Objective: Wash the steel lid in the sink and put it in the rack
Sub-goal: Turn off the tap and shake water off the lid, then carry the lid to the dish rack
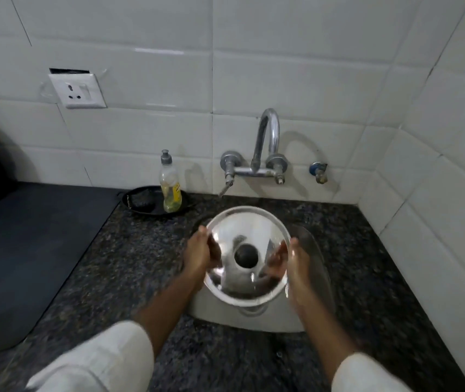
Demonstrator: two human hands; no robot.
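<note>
Round, shiny steel lid with a dark knob (247,256) held flat over the sink, one hand on each side.

The lid hangs between the two hands, above the small steel sink basin (314,267) set in the speckled dark granite counter (140,250). The left hand (201,254) clasps the lid's left rim, thumb over the edge; the right hand (296,267) grips the right rim, fingers curled underneath. Beyond the hands a chrome wall tap with a curved spout (265,148) stands at the white tiled wall; no running water can be made out. Beyond and left of the left hand, a clear bottle of yellow dish liquid (170,185) stands on a small black dish (140,203). No rack is in view. Held only by its rim, a wet or soapy lid could slip and clatter into the basin, and tilting it under the tap could throw water onto the counter.
</note>
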